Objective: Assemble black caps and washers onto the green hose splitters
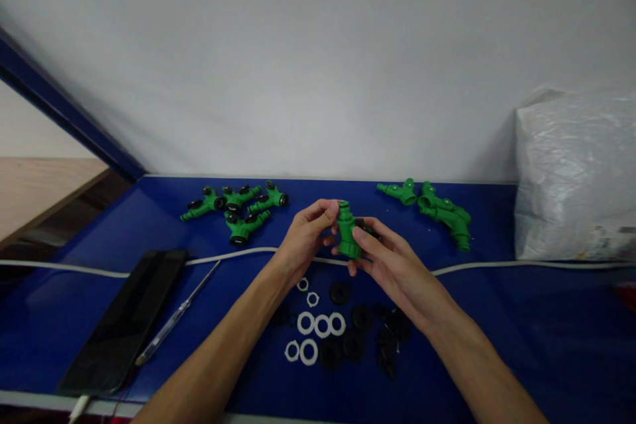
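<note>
Between my two hands, above the blue table [209, 318], is a green plastic hose connector [348, 238], held roughly upright. My right hand [385, 248] is closed round its lower right side, the thumb pressed on the body, with a dark part showing by the fingers. The fingers of my left hand [315, 228] are closed at its upper left side. Below the hands lie white plastic rings [322, 326], black rings [353, 344] and a cluster of small black parts [392, 338].
Several green connectors with black fittings [247, 226] lie back left, plain green ones [444, 210] back right. A black phone [124, 321] and a screwdriver [176, 315] lie at left. A white cable [497, 265] crosses the table. A plastic-wrapped package [574, 179] stands at right.
</note>
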The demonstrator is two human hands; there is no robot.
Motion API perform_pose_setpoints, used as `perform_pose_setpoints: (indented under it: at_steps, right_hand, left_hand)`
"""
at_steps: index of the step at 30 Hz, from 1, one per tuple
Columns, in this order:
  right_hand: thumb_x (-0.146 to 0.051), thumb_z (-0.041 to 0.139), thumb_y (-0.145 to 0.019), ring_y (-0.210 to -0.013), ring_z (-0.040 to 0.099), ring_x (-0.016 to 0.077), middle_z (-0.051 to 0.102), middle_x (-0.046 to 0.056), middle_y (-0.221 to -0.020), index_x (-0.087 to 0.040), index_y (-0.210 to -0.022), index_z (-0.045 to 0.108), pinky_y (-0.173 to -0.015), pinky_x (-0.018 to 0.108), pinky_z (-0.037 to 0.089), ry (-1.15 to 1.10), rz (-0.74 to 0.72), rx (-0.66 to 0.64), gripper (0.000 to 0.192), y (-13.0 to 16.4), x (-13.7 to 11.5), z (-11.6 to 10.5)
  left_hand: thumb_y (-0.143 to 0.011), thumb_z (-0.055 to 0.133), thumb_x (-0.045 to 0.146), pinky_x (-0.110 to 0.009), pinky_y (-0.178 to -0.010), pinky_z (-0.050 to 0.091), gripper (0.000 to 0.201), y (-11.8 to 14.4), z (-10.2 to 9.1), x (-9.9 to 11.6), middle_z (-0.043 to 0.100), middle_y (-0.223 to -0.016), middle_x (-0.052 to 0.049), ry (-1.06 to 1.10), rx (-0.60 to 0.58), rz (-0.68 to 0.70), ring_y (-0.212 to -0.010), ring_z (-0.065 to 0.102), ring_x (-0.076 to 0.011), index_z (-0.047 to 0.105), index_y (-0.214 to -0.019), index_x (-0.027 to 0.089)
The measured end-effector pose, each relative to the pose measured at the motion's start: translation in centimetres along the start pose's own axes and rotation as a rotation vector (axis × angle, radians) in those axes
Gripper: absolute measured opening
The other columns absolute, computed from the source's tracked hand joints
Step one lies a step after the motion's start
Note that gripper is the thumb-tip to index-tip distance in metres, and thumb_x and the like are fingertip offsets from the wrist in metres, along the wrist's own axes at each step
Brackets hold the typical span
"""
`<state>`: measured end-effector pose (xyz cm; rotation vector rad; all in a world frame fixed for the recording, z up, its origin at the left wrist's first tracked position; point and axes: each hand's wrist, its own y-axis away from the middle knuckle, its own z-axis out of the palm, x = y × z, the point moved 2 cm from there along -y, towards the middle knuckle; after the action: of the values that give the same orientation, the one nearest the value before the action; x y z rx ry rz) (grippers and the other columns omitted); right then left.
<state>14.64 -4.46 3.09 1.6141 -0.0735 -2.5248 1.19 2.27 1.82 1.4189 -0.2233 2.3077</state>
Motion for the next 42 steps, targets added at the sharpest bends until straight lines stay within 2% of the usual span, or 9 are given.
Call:
perform_pose_setpoints:
  at_steps: [4,9,13,17,20,23,30,37,42]
  right_hand:
    - [-0.043,0.083,-0.079,-0.089,0.068,0.0196,0.066,0.003,-0.101,-0.023,-0.1,0.071,-0.061,0.028,0.055,0.085,-0.043,0.108,0.031,-0.2,0.2,-0.3]
    - [-0.045,0.083,-0.078,-0.088,0.067,0.0199,0.064,0.003,-0.102,-0.023,-0.102,0.07,-0.062,0.03,0.055,0.135,-0.061,0.159,0.035,-0.1,0.2,-0.4]
    - [-0.045,0.082,-0.08,-0.091,0.066,0.0209,0.066,0.003,-0.097,-0.023,-0.103,0.069,-0.062,0.029,0.054,0.107,-0.047,0.123,0.035,0.1,-0.1,-0.1]
    - [-0.043,0.081,-0.082,-0.093,0.067,0.0218,0.069,0.004,-0.096,-0.023,-0.1,0.068,-0.06,0.028,0.053,0.048,-0.035,0.039,0.03,0.2,-0.4,0.2]
    - [-0.042,0.08,-0.083,-0.091,0.069,0.0219,0.071,0.005,-0.099,-0.024,-0.1,0.069,-0.059,0.028,0.052,0.014,-0.018,-0.012,0.028,0.2,-0.5,0.3]
    - [-0.041,0.08,-0.083,-0.091,0.069,0.0222,0.071,0.006,-0.101,-0.023,-0.101,0.069,-0.058,0.028,0.051,-0.005,-0.007,-0.044,0.028,0.3,-0.6,0.4]
    - [-0.041,0.083,-0.08,-0.085,0.069,0.02,0.066,0.004,-0.098,-0.023,-0.098,0.069,-0.058,0.028,0.052,0.006,-0.032,0.004,0.029,0.2,-0.5,0.2]
    - [-0.041,0.083,-0.079,-0.09,0.07,0.0222,0.065,0.004,-0.098,-0.023,-0.098,0.07,-0.059,0.029,0.052,0.009,-0.027,0.03,0.03,0.2,-0.5,0.3]
    - [-0.042,0.084,-0.078,-0.089,0.071,0.0226,0.067,0.004,-0.099,-0.023,-0.097,0.071,-0.06,0.03,0.051,-0.004,-0.009,0.05,0.03,0.2,-0.4,0.2]
  left_hand:
    - [-0.079,0.079,0.049,-0.019,-0.048,0.034,0.036,0.1,-0.2,0.5,0.054,-0.061,0.003,-0.221,0.117,0.153,-0.054,0.044,-0.0071,0.073,-0.087,0.015]
    - [-0.083,0.074,0.052,-0.022,-0.048,0.032,0.039,0.2,-0.1,0.8,0.054,-0.06,0.003,-0.32,0.165,0.188,-0.052,0.044,-0.0077,0.078,-0.094,0.015]
    - [-0.086,0.07,0.053,-0.022,-0.051,0.034,0.044,0.4,0.1,0.8,0.054,-0.066,0.002,-0.333,0.103,0.195,-0.056,0.045,-0.0078,0.079,-0.11,0.017]
    - [-0.087,0.068,0.057,-0.022,-0.053,0.036,0.053,0.7,0.4,0.5,0.052,-0.07,0.002,-0.202,-0.03,0.062,-0.057,0.045,-0.0077,0.072,-0.129,0.023]
    - [-0.083,0.072,0.059,-0.021,-0.05,0.035,0.055,0.7,0.6,0.4,0.042,-0.063,0.005,-0.081,-0.098,-0.028,-0.052,0.039,-0.0063,0.075,-0.122,0.02]
    - [-0.075,0.078,0.061,-0.02,-0.044,0.031,0.057,0.5,0.7,0.4,0.037,-0.059,0.006,-0.011,-0.104,-0.043,-0.047,0.03,-0.0048,0.078,-0.11,0.016]
    - [-0.077,0.079,0.056,-0.02,-0.048,0.026,0.047,0.3,-0.2,0.2,0.043,-0.065,0.004,-0.079,0.009,0.036,-0.055,0.029,-0.0056,0.08,-0.101,0.015]
    - [-0.083,0.074,0.055,-0.018,-0.048,0.022,0.047,0.0,-0.3,0.2,0.038,-0.063,0.005,-0.094,0.079,0.054,-0.057,0.03,-0.0064,0.077,-0.111,0.017]
    - [-0.079,0.079,0.051,-0.017,-0.048,0.026,0.038,0.1,-0.2,0.3,0.042,-0.064,0.005,-0.08,0.075,0.058,-0.058,0.034,-0.0069,0.074,-0.095,0.017]
